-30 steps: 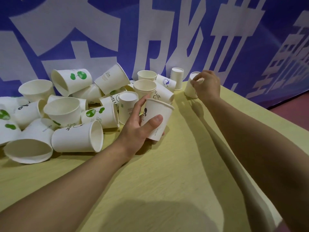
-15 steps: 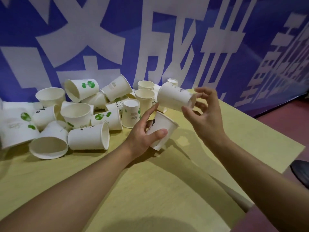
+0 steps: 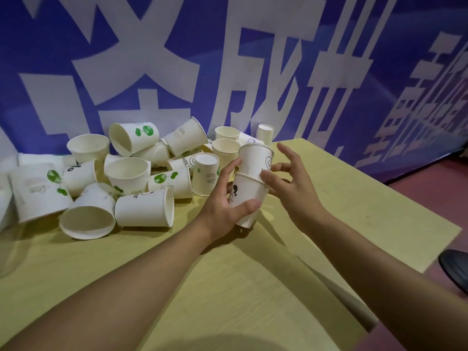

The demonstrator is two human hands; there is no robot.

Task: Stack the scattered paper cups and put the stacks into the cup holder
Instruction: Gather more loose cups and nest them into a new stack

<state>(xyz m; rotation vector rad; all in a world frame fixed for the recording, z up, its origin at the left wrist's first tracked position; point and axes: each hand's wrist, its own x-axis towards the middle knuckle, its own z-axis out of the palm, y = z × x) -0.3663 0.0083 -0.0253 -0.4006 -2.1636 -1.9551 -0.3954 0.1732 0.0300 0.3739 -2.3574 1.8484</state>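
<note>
Head view: at frame centre the left hand grips the lower cup, thumb across its front, fingers behind; a second cup sits nested in it, mouth up, only its upper half showing above the lower rim. The pair's long axis runs nearly upright, tilted slightly right at the top, base just above the worktop. The right hand is beside the pair with fingers spread and relaxed, fingertips at the lower rim; whether they touch is unclear. In the left half, the heap of loose cups lies on the worktop against the blue banner, some upright, some on their sides, some inverted, all that show their insides empty. Cups at the left edge are cut off and blurred. A dark object at the right edge is cut off.
</note>
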